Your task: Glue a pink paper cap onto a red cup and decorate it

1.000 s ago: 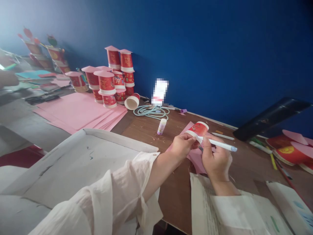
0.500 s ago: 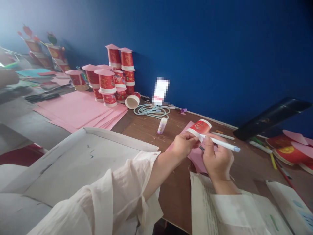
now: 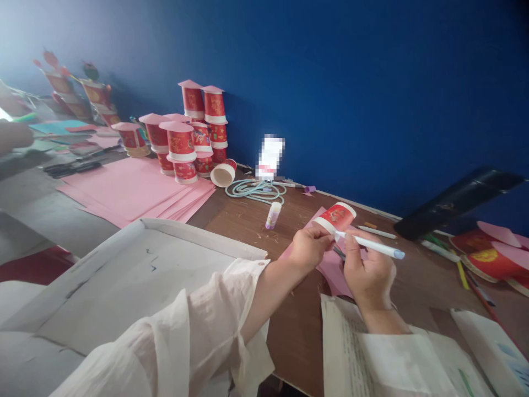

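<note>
A red paper cup [image 3: 339, 215] with a white rim and a gold print lies on its side above a piece of pink paper [image 3: 336, 278]. The fingers of my left hand [image 3: 312, 245] are closed in a pinch at the cup's rim. In my right hand [image 3: 372, 273] is a white marker [image 3: 374, 243], its writing end against or very close to the rim beside my left fingertips. The exact contact is hidden by the fingers. A glue stick [image 3: 273, 215] stands uncapped on the table, left of the cup.
Stacked red cups [image 3: 182, 142] with pink paper tops stand by pink sheets [image 3: 119, 190]. Nearer are a coiled cable [image 3: 256, 190], a bright blurred-out phone-shaped object [image 3: 270, 158] and a white box lid [image 3: 119, 286]. A black cylinder [image 3: 458, 201] leans on the blue wall. Another person's hand [image 3: 14, 138] is far left.
The scene sits slightly lower in the frame, mostly at the back. Both hands keep their grips, and the marker has shifted only a little at the cup's rim.
</note>
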Tool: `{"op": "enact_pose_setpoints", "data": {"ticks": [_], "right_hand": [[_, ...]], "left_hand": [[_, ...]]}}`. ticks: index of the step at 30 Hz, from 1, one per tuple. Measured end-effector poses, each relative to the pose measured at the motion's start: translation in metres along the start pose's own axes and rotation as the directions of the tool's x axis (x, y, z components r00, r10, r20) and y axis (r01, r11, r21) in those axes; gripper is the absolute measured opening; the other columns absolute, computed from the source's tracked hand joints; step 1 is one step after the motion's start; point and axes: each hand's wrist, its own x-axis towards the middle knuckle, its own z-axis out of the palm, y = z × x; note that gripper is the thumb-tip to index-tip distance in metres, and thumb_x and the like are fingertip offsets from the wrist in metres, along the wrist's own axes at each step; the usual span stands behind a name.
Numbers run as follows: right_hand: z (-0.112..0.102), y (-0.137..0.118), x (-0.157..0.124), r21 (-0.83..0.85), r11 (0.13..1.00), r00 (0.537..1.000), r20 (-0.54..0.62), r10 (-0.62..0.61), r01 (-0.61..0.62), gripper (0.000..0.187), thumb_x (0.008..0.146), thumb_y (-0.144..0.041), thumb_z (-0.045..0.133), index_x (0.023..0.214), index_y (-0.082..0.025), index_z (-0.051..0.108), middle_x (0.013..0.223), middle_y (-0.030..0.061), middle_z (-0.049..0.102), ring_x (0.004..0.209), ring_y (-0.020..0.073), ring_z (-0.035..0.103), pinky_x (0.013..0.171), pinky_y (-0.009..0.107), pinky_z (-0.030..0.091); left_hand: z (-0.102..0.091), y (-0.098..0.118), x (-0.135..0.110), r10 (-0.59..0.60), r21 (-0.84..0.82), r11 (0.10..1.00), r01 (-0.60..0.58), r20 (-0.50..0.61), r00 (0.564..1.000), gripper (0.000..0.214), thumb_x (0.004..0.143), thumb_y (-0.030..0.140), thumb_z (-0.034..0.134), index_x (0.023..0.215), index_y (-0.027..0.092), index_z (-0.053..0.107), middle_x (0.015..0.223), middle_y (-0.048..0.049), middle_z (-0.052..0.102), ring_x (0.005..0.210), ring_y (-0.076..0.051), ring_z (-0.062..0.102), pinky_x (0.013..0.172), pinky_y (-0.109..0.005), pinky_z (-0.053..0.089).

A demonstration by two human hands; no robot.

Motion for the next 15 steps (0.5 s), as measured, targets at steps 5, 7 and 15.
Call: {"op": "enact_pose_setpoints", "data": {"ticks": [5, 7, 15], "right_hand": [[-0.0001, 0.0004, 0.001, 0.009, 1.0, 0.999, 0.039, -0.023, 0.023, 0.028, 0.096, -0.04, 0.055, 0.096, -0.018, 0.071, 0.09, 0.0099, 0.075, 0.081, 0.0231, 0.07, 0.072, 0.033, 0.053], [-0.0001, 0.0009, 0.0009, 0.0, 0.999, 0.999, 0.038, -0.032, 0.032, 0.028, 0.096, -0.04, 0.055, 0.097, -0.018, 0.071, 0.092, 0.0105, 0.075, 0.083, 0.0234, 0.07, 0.072, 0.034, 0.053], [-0.0019, 0.0002, 0.0017, 0.014, 0.999, 0.999, 0.03, -0.037, 0.037, 0.026, 0.096, -0.038, 0.054, 0.097, -0.018, 0.07, 0.092, 0.0101, 0.075, 0.084, 0.0227, 0.07, 0.073, 0.033, 0.053]], "left_hand": [[-0.0041, -0.0021, 0.0022, 0.042, 0.116, 0.992, -0.04, -0.016, 0.999, 0.016, 0.075, 0.011, 0.068, 0.06, 0.015, 0.069, 0.057, 0.0019, 0.058, 0.056, -0.009, 0.049, 0.06, -0.023, 0.039], [-0.0049, -0.003, 0.003, 0.034, 0.132, 0.991, -0.032, -0.011, 0.999, 0.015, 0.075, 0.011, 0.067, 0.061, 0.015, 0.069, 0.056, 0.0019, 0.058, 0.055, -0.009, 0.048, 0.06, -0.023, 0.038], [-0.005, -0.0064, 0.0041, 0.061, 0.198, 0.978, -0.06, 0.0, 0.998, 0.014, 0.075, 0.013, 0.065, 0.061, 0.016, 0.069, 0.059, 0.0018, 0.06, 0.058, -0.009, 0.049, 0.061, -0.023, 0.039]]}}
